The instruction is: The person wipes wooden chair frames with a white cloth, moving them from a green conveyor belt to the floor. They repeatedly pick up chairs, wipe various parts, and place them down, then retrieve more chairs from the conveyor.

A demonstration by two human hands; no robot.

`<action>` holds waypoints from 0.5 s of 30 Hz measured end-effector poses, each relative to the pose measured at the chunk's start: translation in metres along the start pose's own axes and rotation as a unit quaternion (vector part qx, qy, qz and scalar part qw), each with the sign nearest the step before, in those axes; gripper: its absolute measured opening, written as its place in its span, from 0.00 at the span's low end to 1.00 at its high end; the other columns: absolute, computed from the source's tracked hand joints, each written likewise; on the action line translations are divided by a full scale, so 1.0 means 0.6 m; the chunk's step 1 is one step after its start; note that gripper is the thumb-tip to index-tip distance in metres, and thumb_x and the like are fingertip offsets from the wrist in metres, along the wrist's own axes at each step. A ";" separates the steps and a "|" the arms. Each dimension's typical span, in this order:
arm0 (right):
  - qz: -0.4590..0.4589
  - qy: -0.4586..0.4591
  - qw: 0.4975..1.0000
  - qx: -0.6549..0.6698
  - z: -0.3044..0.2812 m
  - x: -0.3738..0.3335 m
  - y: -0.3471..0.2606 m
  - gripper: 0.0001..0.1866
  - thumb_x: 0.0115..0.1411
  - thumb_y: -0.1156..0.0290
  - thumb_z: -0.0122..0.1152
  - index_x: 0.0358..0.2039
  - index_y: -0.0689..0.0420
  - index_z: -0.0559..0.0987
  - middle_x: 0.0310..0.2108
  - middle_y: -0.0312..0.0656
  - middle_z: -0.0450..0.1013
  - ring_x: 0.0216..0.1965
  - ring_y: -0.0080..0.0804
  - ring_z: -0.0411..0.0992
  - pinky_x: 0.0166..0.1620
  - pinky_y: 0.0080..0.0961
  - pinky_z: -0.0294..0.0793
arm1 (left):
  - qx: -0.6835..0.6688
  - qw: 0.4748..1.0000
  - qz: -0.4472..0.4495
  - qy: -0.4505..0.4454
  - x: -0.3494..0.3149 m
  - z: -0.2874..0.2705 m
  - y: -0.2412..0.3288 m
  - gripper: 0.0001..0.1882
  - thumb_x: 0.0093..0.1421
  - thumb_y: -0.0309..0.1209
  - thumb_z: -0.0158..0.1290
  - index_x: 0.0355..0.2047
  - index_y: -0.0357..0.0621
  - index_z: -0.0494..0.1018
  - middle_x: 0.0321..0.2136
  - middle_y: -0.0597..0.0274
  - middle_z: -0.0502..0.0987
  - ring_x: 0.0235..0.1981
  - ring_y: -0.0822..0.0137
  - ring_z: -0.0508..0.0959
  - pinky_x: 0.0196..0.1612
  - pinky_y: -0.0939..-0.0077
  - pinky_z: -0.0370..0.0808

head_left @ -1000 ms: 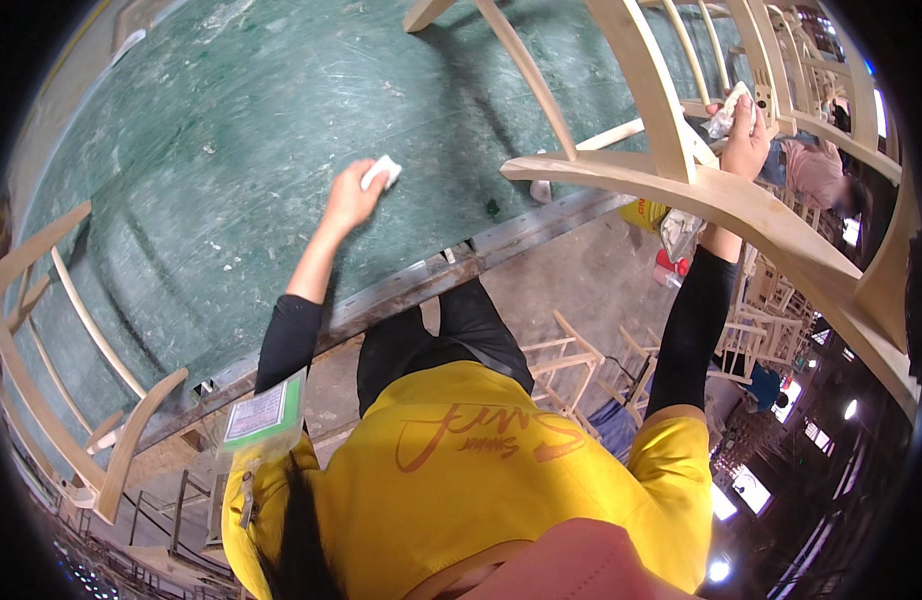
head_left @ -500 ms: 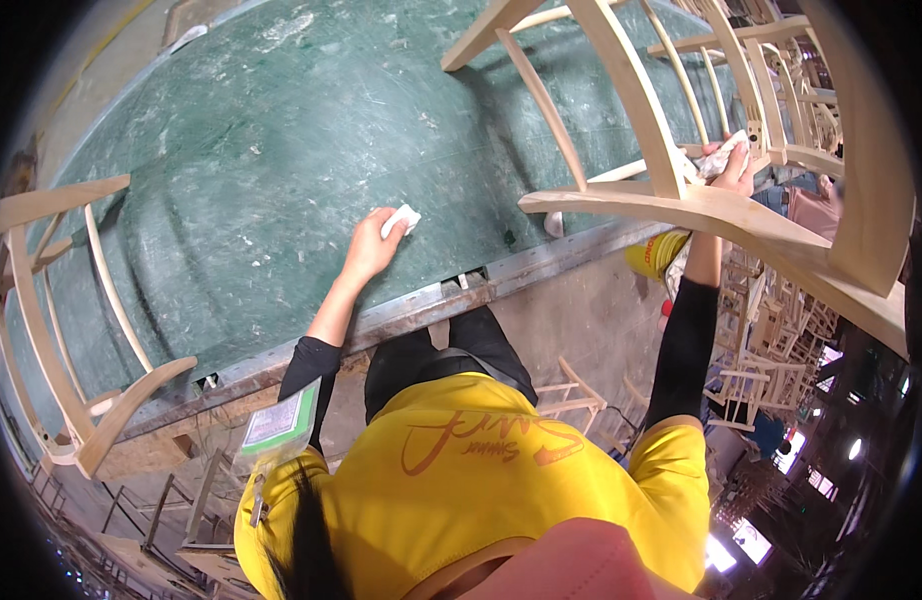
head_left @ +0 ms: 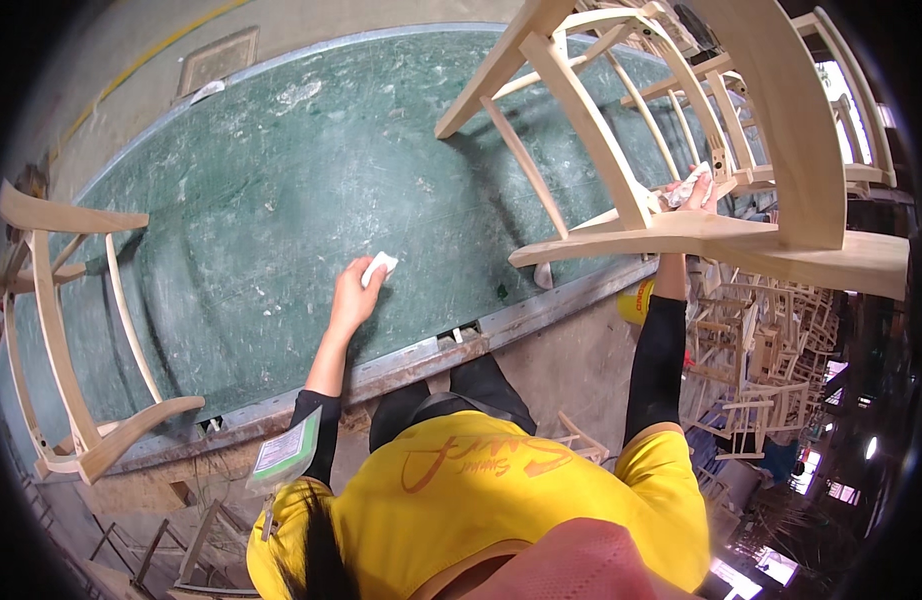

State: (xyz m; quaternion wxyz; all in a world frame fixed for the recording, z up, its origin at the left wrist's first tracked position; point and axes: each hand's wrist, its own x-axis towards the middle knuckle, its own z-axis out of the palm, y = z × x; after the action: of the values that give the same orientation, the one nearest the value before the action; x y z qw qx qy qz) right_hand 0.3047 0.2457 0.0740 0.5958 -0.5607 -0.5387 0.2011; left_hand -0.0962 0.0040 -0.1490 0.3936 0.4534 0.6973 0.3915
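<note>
My left hand is over the green tabletop, its fingers closed on a small folded white piece, perhaps cloth or paper. Further right, my right hand grips a crumpled white cloth against a pale wooden chair frame. That hand is behind the frame's near curved rail, close to a joint with dark bolt holes. The rail hides my right wrist and part of the hand. The frame lies on its side on the tabletop, its legs and thin rungs sticking out.
At the left end of the table lies another wooden chair frame. A metal-edged border runs along the table's near side. Beside my right forearm stands a yellow bucket. Many chair frames are stacked on the floor at the right.
The view has shifted, so the table and chair frames appear lower. Both hands keep their white pieces and stay in nearly the same places relative to the table and frame.
</note>
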 end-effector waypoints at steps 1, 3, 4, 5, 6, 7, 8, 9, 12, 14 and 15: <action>0.000 0.011 1.000 0.013 0.001 0.002 0.003 0.21 0.67 0.52 0.46 0.42 0.59 0.73 0.16 0.40 0.71 0.16 0.23 0.68 0.21 0.20 0.67 | 0.001 1.000 0.002 0.002 -0.003 0.003 -0.004 0.17 0.59 0.36 0.54 0.38 0.31 0.75 0.38 0.42 0.76 0.41 0.47 0.77 0.44 0.64 0.72; -0.003 0.035 0.999 0.042 0.001 0.009 0.011 0.21 0.67 0.51 0.46 0.42 0.59 0.73 0.16 0.40 0.70 0.17 0.24 0.69 0.22 0.20 0.68 | 0.002 1.000 0.013 -0.005 -0.005 0.006 -0.004 0.17 0.59 0.37 0.53 0.38 0.31 0.75 0.38 0.42 0.77 0.40 0.47 0.77 0.43 0.64 0.72; 0.023 0.033 0.997 0.064 -0.002 0.013 0.015 0.21 0.67 0.51 0.47 0.42 0.58 0.73 0.18 0.42 0.71 0.16 0.26 0.69 0.23 0.22 0.70 | 0.006 1.000 0.017 -0.007 -0.006 0.008 0.001 0.17 0.59 0.37 0.53 0.38 0.31 0.75 0.37 0.42 0.77 0.39 0.48 0.78 0.43 0.64 0.72; 0.030 0.037 0.996 0.070 -0.003 0.016 0.022 0.21 0.67 0.52 0.47 0.42 0.58 0.73 0.18 0.41 0.71 0.16 0.25 0.68 0.21 0.20 0.68 | 0.010 1.000 0.021 -0.009 -0.009 0.013 0.006 0.17 0.60 0.37 0.53 0.38 0.32 0.75 0.36 0.43 0.77 0.38 0.50 0.78 0.42 0.65 0.72; 0.035 0.044 0.995 0.079 0.001 0.015 0.026 0.20 0.67 0.52 0.47 0.42 0.58 0.72 0.18 0.41 0.71 0.15 0.24 0.68 0.20 0.19 0.67 | 0.003 1.000 0.021 -0.013 -0.007 0.018 0.017 0.17 0.60 0.38 0.53 0.37 0.33 0.75 0.34 0.45 0.78 0.36 0.53 0.78 0.41 0.66 0.72; 0.040 0.051 0.994 0.088 0.006 0.018 0.023 0.19 0.67 0.53 0.47 0.43 0.58 0.72 0.18 0.41 0.71 0.15 0.23 0.67 0.19 0.17 0.65 | -0.005 1.000 0.021 -0.016 -0.007 0.023 0.036 0.17 0.60 0.38 0.53 0.37 0.33 0.75 0.32 0.46 0.78 0.35 0.56 0.78 0.39 0.67 0.72; 0.044 0.059 0.992 0.106 0.015 0.021 0.022 0.19 0.67 0.53 0.47 0.43 0.58 0.72 0.19 0.41 0.72 0.16 0.24 0.68 0.20 0.18 0.66 | -0.013 0.999 0.020 -0.021 -0.008 0.032 0.055 0.16 0.60 0.38 0.53 0.37 0.34 0.76 0.31 0.48 0.79 0.33 0.59 0.78 0.38 0.69 0.72; 0.046 0.069 0.989 0.125 0.022 0.024 0.017 0.19 0.67 0.54 0.48 0.43 0.57 0.72 0.20 0.41 0.72 0.17 0.25 0.69 0.20 0.19 0.68 | -0.030 0.999 0.023 -0.017 -0.009 0.046 0.070 0.16 0.60 0.38 0.53 0.36 0.35 0.76 0.29 0.50 0.79 0.32 0.63 0.78 0.37 0.70 0.72; -0.025 0.035 0.991 0.129 0.008 0.055 0.068 0.15 0.65 0.58 0.50 0.41 0.57 0.75 0.27 0.40 0.75 0.25 0.30 0.74 0.27 0.26 0.72 | -0.056 0.997 0.045 -0.032 -0.003 0.102 0.140 0.16 0.61 0.39 0.53 0.36 0.36 0.76 0.26 0.58 0.79 0.29 0.73 0.75 0.34 0.76 0.70; -0.102 0.067 0.991 -0.061 0.027 0.060 0.032 0.15 0.64 0.58 0.50 0.39 0.57 0.76 0.32 0.46 0.78 0.30 0.40 0.77 0.32 0.36 0.74 | -0.136 0.985 0.099 -0.030 -0.008 0.149 0.192 0.15 0.62 0.37 0.53 0.38 0.37 0.77 0.35 0.58 0.78 0.36 0.70 0.75 0.39 0.76 0.71; -0.134 0.092 0.965 -0.208 0.040 0.051 -0.011 0.15 0.64 0.57 0.50 0.38 0.55 0.76 0.31 0.50 0.78 0.30 0.47 0.77 0.32 0.40 0.74 | -0.177 0.973 0.147 -0.012 -0.007 0.170 0.222 0.14 0.62 0.37 0.53 0.39 0.37 0.76 0.39 0.57 0.77 0.39 0.69 0.75 0.42 0.75 0.71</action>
State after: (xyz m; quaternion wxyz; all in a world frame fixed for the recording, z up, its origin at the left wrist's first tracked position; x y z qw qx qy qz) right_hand 0.2920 0.2803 0.0873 0.5343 -0.6112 -0.5818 -0.0490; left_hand 0.0404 0.0570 -0.0669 0.4139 0.4786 0.5378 0.5571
